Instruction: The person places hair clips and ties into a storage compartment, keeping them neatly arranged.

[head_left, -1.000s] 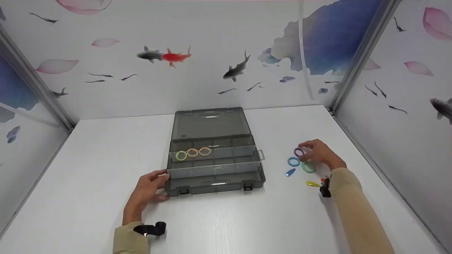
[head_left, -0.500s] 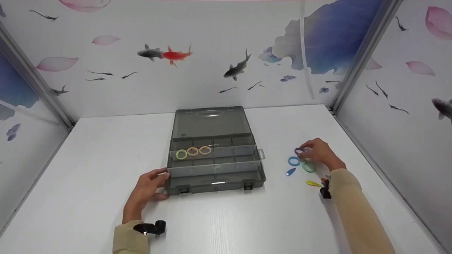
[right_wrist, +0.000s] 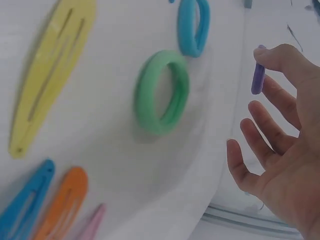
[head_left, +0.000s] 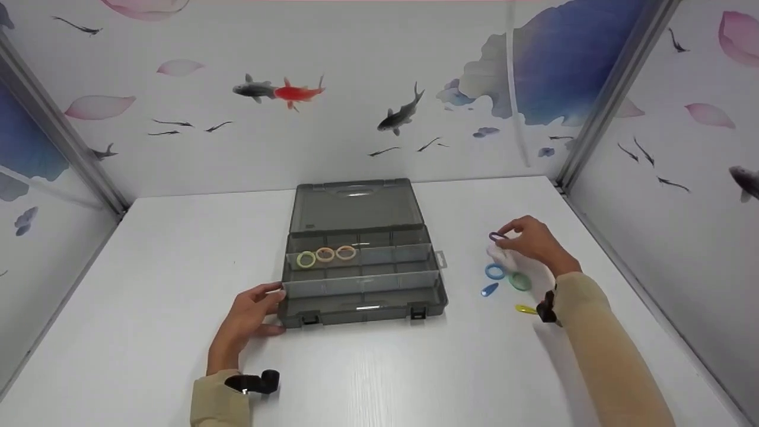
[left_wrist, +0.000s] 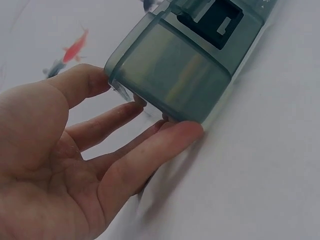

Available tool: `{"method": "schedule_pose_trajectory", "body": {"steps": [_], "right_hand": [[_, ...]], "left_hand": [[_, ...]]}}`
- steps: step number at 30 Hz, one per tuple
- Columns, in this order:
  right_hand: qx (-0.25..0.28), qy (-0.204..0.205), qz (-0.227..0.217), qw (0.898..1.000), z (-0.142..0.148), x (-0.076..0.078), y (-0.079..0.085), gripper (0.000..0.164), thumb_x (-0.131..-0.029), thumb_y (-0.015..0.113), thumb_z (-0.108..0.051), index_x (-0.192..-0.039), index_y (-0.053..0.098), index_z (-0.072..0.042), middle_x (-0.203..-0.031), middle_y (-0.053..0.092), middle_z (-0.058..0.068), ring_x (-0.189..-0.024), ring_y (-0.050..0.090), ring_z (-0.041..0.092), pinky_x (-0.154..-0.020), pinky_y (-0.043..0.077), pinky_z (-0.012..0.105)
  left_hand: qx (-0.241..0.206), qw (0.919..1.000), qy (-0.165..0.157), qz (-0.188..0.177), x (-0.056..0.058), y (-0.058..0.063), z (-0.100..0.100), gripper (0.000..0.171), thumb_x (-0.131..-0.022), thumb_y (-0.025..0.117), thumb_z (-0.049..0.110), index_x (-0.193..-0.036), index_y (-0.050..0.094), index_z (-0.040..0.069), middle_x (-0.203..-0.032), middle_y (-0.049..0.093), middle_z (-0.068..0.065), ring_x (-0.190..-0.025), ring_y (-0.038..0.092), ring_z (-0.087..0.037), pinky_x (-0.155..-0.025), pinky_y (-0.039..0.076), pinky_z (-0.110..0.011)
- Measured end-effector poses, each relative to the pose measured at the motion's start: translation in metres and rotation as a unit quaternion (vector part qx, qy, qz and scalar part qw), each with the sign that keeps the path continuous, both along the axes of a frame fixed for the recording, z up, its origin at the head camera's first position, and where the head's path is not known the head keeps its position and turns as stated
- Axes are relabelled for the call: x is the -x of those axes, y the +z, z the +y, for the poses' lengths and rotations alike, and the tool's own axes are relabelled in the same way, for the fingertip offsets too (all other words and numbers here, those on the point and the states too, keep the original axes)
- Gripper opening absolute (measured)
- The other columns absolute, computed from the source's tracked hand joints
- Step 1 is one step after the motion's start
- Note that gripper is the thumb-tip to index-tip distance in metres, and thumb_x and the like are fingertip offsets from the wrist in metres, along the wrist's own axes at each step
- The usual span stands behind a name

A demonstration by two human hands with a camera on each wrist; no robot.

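Right of the head view's centre, the right hand [head_left: 536, 245], its sleeve [head_left: 611, 350] slanting up from lower right, pinched a purple ring [right_wrist: 257, 80] between thumb and forefinger, other fingers spread. Lower left, the left hand [head_left: 246, 315] touched the box [head_left: 363, 316] with relaxed, parted fingers.

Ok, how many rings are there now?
6: yellow-green ring and two peach rings in the open box; blue ring and green ring on the table; purple ring in the right hand. Others may be hidden.
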State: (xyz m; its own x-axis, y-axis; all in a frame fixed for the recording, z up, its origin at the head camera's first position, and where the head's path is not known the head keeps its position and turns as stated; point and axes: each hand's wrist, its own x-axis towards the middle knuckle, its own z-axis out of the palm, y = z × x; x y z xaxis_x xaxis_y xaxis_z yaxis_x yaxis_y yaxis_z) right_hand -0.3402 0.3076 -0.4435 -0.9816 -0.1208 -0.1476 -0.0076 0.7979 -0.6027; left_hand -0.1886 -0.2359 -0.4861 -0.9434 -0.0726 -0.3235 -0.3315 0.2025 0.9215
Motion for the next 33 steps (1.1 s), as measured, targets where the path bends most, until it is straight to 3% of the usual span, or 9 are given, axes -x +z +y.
{"method": "schedule_pose_trajectory", "body": {"steps": [14, 22, 33], "right_hand": [[0.008, 0.068, 0.081, 0.994, -0.051, 0.016, 0.055, 0.031, -0.091, 0.073, -0.024, -0.117, 0.070, -0.007, -0.138, 0.052, 0.018, -0.130, 0.046, 0.038, -0.112, 0.042, 0.060], [0.011, 0.104, 0.104, 0.989, -0.087, 0.018, 0.072, 0.029, -0.090, 0.075, -0.020, -0.114, 0.072, -0.005, -0.135, 0.054, 0.017, -0.132, 0.046, 0.038, -0.116, 0.039, 0.059], [0.016, 0.162, 0.130, 0.978, -0.139, 0.016, 0.083, 0.029, -0.089, 0.075, -0.024, -0.111, 0.073, -0.005, -0.132, 0.056, 0.016, -0.128, 0.051, 0.035, -0.112, 0.044, 0.055]], "left_hand": [[-0.006, 0.9999, -0.008, 0.008, 0.000, 0.000, 0.000, 0.053, -0.102, 0.057, 0.028, -0.149, 0.045, 0.007, -0.152, 0.043, -0.023, -0.135, 0.050, -0.041, -0.082, 0.064, -0.040], [-0.004, 0.9999, -0.004, 0.010, -0.001, 0.001, 0.001, 0.053, -0.102, 0.057, 0.027, -0.149, 0.045, 0.006, -0.151, 0.044, -0.024, -0.133, 0.051, -0.042, -0.081, 0.064, -0.041], [-0.011, 0.9999, -0.004, 0.004, 0.000, -0.002, 0.000, 0.054, -0.103, 0.056, 0.026, -0.151, 0.043, 0.006, -0.150, 0.045, -0.025, -0.131, 0.054, -0.040, -0.079, 0.065, -0.040]]}}
